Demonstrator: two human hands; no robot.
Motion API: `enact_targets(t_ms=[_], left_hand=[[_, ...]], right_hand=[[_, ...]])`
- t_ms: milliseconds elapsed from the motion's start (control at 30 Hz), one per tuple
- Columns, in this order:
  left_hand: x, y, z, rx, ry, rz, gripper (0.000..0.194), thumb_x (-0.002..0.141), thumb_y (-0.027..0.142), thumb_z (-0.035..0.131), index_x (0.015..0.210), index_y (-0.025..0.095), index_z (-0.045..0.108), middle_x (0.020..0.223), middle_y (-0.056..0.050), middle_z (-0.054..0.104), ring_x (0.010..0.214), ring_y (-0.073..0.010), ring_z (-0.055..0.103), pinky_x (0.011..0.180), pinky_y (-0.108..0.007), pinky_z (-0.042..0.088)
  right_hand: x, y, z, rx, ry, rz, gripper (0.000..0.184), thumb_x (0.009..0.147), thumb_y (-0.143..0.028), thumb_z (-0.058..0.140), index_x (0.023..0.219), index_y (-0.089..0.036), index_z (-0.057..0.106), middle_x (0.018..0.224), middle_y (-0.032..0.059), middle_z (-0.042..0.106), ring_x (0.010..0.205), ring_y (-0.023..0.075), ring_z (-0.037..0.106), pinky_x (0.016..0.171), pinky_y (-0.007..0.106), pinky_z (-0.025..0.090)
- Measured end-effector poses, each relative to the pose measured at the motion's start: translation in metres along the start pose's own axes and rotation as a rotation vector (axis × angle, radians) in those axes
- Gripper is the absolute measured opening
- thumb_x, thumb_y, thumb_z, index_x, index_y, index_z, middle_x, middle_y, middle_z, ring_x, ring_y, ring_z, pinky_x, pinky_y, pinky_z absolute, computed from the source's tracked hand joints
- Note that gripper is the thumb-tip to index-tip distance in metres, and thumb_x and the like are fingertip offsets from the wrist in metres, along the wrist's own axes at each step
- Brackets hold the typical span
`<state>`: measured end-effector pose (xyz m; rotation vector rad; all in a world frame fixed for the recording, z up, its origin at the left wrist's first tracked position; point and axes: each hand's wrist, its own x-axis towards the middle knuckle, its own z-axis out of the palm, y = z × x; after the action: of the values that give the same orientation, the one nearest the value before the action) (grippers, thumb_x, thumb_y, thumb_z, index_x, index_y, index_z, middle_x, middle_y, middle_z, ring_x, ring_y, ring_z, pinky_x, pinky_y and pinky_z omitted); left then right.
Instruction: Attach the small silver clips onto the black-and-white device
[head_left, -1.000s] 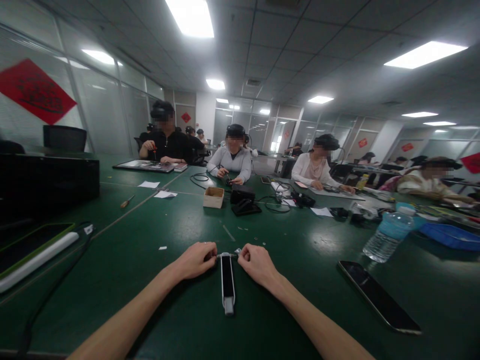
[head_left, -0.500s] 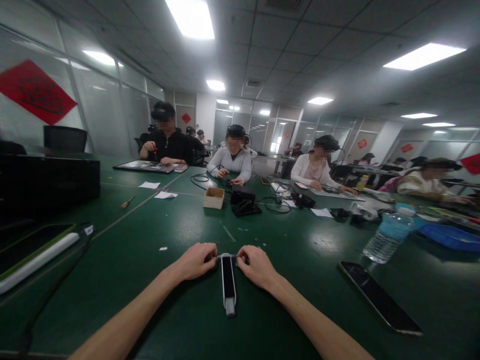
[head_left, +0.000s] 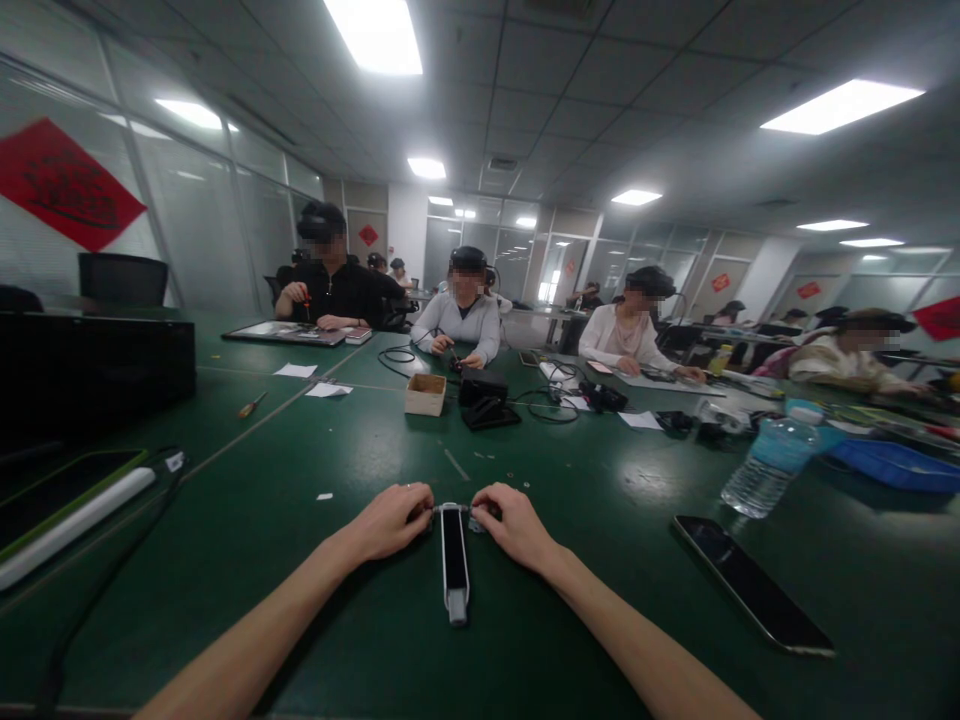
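Observation:
On the green table in front of me lies a slim white-edged device (head_left: 454, 550) with a long black face and a grey block at its near end. Just beyond its far left corner, my left hand (head_left: 399, 520) is closed in a pinch; whatever is between the fingertips is too small to make out. My right hand (head_left: 511, 520) mirrors it at the far right corner, its fingers closed at a small greyish piece whose kind I cannot tell. Thin grey bits show between the device's far end and both sets of fingertips.
A dark phone (head_left: 754, 585) and a water bottle (head_left: 772, 462) stand to the right, near a blue tray (head_left: 896, 465). Ahead are a small open box (head_left: 425, 395) and a black case (head_left: 487, 400). A screwdriver (head_left: 253, 405) lies left. Several people sit around the table.
The view has shifted slightly. My right fingers have eased a little, so more of the small greyish piece shows. The left hand keeps its pinch and the device stays in place.

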<state>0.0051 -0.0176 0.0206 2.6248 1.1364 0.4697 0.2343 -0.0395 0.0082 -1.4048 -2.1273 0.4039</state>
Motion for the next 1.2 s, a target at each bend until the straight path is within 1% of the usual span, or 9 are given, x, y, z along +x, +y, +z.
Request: enact_targets(t_ms=[400,533,633,700,767,867,967,1067,1200], left_hand=[[0.003,-0.007,0.008,0.004,0.032,0.021,0.011,0.087,0.024,0.043,0.086,0.018,0.053,0.072,0.000,0.059,0.064,-0.0151,0.052,0.060,-0.027,0.037],[0.003,-0.007,0.009,0.036,0.026,0.023,0.014,0.088,0.025,0.043,0.088,0.018,0.055,0.075,-0.002,0.061,0.066,-0.0159,0.054,0.063,-0.028,0.038],[0.004,-0.004,0.007,0.054,0.021,0.020,0.016,0.088,0.027,0.043,0.090,0.018,0.056,0.077,-0.002,0.061,0.066,-0.0164,0.055,0.063,-0.028,0.039],[0.004,-0.003,0.005,0.053,0.021,0.013,0.018,0.089,0.028,0.044,0.092,0.018,0.057,0.080,-0.003,0.062,0.069,-0.0171,0.055,0.064,-0.029,0.039],[0.004,-0.003,0.002,0.045,0.026,0.005,0.019,0.089,0.031,0.045,0.094,0.018,0.059,0.083,-0.004,0.062,0.072,-0.0177,0.056,0.066,-0.029,0.040],[0.003,-0.006,0.000,0.034,0.039,-0.005,0.022,0.089,0.033,0.045,0.097,0.019,0.060,0.086,-0.004,0.062,0.074,-0.0180,0.057,0.068,-0.030,0.041],[0.003,-0.008,-0.001,0.032,0.051,-0.006,0.021,0.089,0.032,0.045,0.097,0.019,0.060,0.086,-0.004,0.062,0.074,-0.0179,0.057,0.069,-0.030,0.042],[0.002,-0.008,-0.001,0.029,0.058,0.000,0.020,0.089,0.031,0.045,0.094,0.019,0.060,0.086,-0.004,0.062,0.075,-0.0179,0.057,0.071,-0.030,0.042],[0.002,-0.005,-0.001,0.038,0.058,0.011,0.022,0.090,0.032,0.044,0.090,0.019,0.061,0.085,-0.004,0.062,0.074,-0.0175,0.057,0.069,-0.029,0.042]], right_hand=[[0.000,-0.006,0.001,0.092,-0.012,0.025,0.012,0.085,-0.019,0.059,0.092,-0.016,0.068,0.085,0.0023,0.064,0.077,0.0135,0.057,0.072,0.024,0.044],[-0.001,-0.007,-0.003,0.036,-0.051,0.013,0.010,0.086,-0.020,0.059,0.091,-0.017,0.067,0.087,0.0026,0.064,0.080,0.0141,0.056,0.074,0.026,0.042],[0.001,-0.005,-0.010,-0.041,-0.091,-0.043,0.010,0.087,-0.024,0.060,0.091,-0.018,0.067,0.088,0.0027,0.064,0.085,0.0157,0.056,0.078,0.027,0.041],[0.004,0.000,-0.018,-0.103,-0.103,-0.092,0.011,0.087,-0.026,0.060,0.090,-0.018,0.067,0.089,0.0031,0.065,0.087,0.0165,0.056,0.079,0.028,0.039],[0.007,0.011,-0.028,-0.170,-0.063,-0.108,0.013,0.089,-0.027,0.058,0.091,-0.018,0.066,0.091,0.0037,0.065,0.089,0.0170,0.056,0.080,0.030,0.039],[0.008,0.035,-0.045,-0.256,0.074,-0.050,0.017,0.092,-0.026,0.051,0.094,-0.017,0.065,0.096,0.0048,0.065,0.092,0.0176,0.055,0.082,0.031,0.038],[0.007,0.057,-0.055,-0.319,0.111,0.026,0.019,0.094,-0.025,0.048,0.099,-0.016,0.064,0.100,0.0063,0.064,0.095,0.0186,0.055,0.084,0.032,0.038],[0.005,0.068,-0.054,-0.342,0.070,0.072,0.020,0.093,-0.024,0.049,0.103,-0.017,0.064,0.104,0.0074,0.063,0.099,0.0196,0.054,0.086,0.033,0.039],[0.007,0.064,-0.044,-0.363,0.027,0.066,0.025,0.093,-0.026,0.046,0.109,-0.018,0.064,0.108,0.0083,0.062,0.101,0.0205,0.053,0.087,0.034,0.039]])
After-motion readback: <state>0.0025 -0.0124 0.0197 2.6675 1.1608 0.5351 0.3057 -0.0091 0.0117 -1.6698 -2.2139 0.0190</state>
